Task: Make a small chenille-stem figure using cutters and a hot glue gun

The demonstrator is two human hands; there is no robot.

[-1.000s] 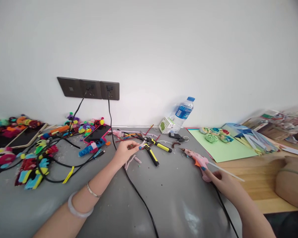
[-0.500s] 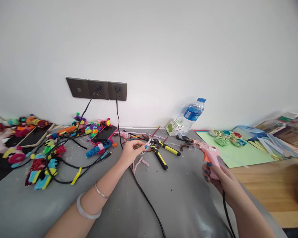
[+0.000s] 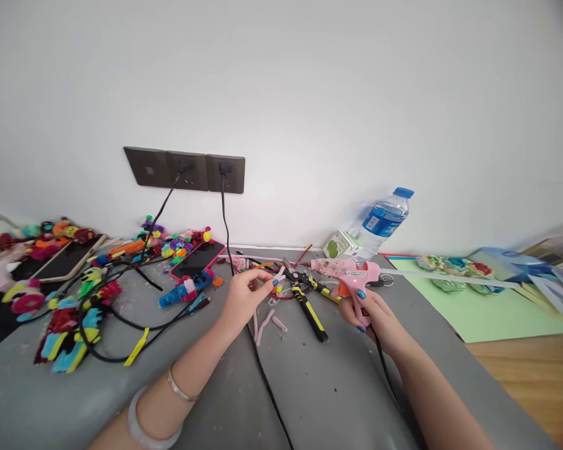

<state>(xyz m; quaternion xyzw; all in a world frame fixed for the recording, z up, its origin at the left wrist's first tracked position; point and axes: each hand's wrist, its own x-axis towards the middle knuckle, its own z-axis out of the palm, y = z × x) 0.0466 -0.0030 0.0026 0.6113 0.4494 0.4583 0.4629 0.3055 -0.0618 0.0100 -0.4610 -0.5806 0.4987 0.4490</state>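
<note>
My right hand point(image 3: 378, 319) is wrapped round the handle of a pink hot glue gun point(image 3: 344, 270), its nozzle aimed left and a long glue stick point(image 3: 445, 276) coming out of its back. My left hand point(image 3: 251, 292) pinches a short pale pink piece of pipe cleaner point(image 3: 280, 273) between thumb and fingertips. The nozzle is a short way to the right of that piece. Under and between both hands lie pliers point(image 3: 311, 312) with black and yellow handles, partly hidden by the glue gun. Loose pink pipe cleaner pieces point(image 3: 265, 326) rest below my left hand.
Behind the glue gun stand a water bottle point(image 3: 383, 222) and a small green-and-white box point(image 3: 340, 244). Black cords point(image 3: 263, 369) run from the wall sockets point(image 3: 185, 170) across the grey table. Fuzzy pipe cleaner figures point(image 3: 75, 325) and phones point(image 3: 199, 259) lie left; green paper point(image 3: 478, 315) lies right.
My right hand has brought the glue gun leftward, close to my left hand, and turned it so the nozzle points left. My left hand still pinches its small piece. The view has shifted slightly.
</note>
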